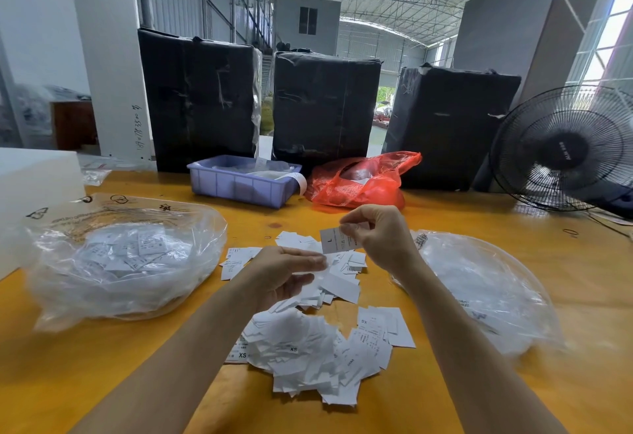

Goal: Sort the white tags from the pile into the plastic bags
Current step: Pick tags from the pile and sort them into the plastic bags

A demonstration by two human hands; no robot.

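1. Right hand [380, 238] is up over the bench [565, 296], thumb and fingers pinching one white tag [334, 240] by its right edge. An "L" shows on its face.
2. Left hand [287, 272] sits just below and left of that tag, palm turned in, fingers loosely extended. Its fingertips are close to the tag's lower corner, but I can't tell whether they touch it or hold anything.
3. The pile [308, 341] is spread on the bench under and in front of both hands, loose white slips lying every which way, several marked "XS".
4. Left bag [120, 255] lies on the bench with plenty of tags already inside. Right bag [486, 286] lies on the other side, well apart from it; I can't make out its contents through the crumpled plastic.
5. Handling, as I read it: these slips look feather-light, thin and bendy, not fragile, likely to cling together or slide off each other. The fan [565, 149] at the right could scatter them if running; I can't tell that it is.
6. Best hold is a fingertip pinch at an edge or corner, printed size kept uncovered, one at a time.
7. Sorting looks well underway, with much of the pile left.
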